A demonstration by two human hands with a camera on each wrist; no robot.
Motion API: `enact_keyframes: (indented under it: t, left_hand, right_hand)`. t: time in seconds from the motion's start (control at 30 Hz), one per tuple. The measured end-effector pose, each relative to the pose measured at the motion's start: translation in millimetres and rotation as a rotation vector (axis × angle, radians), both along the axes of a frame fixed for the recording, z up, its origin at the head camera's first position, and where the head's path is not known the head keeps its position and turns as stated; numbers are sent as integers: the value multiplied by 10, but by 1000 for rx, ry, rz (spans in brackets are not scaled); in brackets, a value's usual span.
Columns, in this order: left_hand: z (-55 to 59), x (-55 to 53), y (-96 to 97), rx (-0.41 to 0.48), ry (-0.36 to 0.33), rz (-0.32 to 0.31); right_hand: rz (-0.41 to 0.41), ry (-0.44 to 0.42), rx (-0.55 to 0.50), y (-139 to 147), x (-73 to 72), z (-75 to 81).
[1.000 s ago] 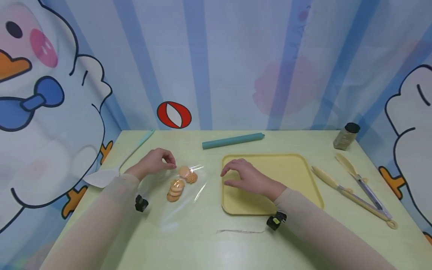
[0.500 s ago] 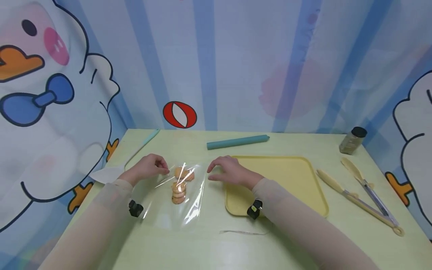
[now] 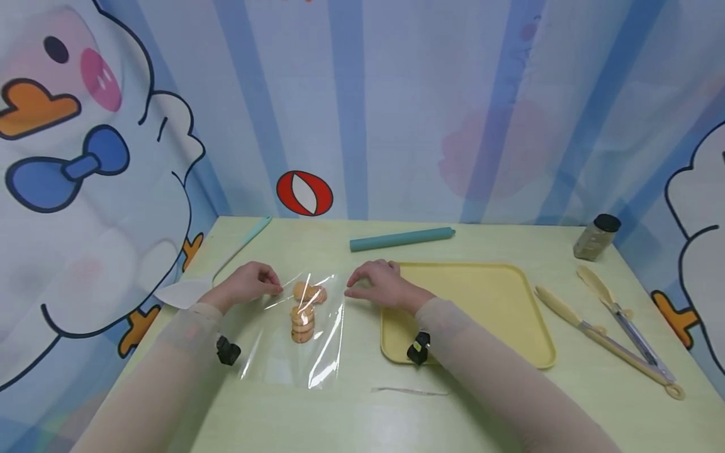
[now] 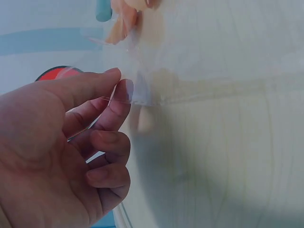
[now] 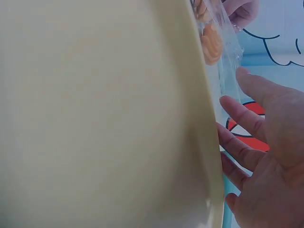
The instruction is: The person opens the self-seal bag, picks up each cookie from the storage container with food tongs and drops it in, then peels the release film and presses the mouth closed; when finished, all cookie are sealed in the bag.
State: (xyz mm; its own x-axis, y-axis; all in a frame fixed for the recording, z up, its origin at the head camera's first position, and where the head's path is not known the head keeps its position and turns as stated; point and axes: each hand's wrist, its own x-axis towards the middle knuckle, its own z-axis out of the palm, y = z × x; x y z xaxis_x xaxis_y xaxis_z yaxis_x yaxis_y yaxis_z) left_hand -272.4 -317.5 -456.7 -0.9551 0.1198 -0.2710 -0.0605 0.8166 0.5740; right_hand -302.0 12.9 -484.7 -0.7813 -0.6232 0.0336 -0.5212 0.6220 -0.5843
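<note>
A clear plastic bag lies on the table with several round cookies inside, some stacked in a row and some at its far end. My left hand pinches the far left edge of the bag between thumb and index finger, as the left wrist view shows; its other fingers are curled loosely. By the bag's far right corner is my right hand, over the left edge of the yellow tray. Thumb and fingers stand apart there in the right wrist view, with nothing between them.
A white-bladed spatula lies at the left. Behind is a teal cylinder. Beige-tipped tongs and a black-lidded jar are at the right. A thin pale strip lies in front of the tray.
My left hand has taken hold of the bag's edge, and the bag lies straighter. My right hand has moved left from over the tray to the bag's right corner.
</note>
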Motion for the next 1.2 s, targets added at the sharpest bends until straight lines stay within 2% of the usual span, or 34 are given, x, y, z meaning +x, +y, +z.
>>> enact_keyframes:
  t: [0.13,0.3,0.63,0.77,0.9,1.2]
  left_hand:
    - [-33,-12,-61,17,16,-19]
    - [-57,6,-81,49,13,-25]
    - [-100,-32,-84,65,8,-36]
    - [-137,-44,-125,84,15,-37]
    - [-126,-29,-164,110,42,-41]
    - [-67,32,-180,149,135,25]
  right_hand:
    - [1,9,-9,-53,-36,-50]
    - [5,-1,-25,-112,-37,-41]
    - [-69,22,-146,-189,-15,11]
    - [-86,20,-155,-202,-15,11]
    - [-91,8,-165,-188,-5,30]
    - [-85,65,-225,-41,38,113]
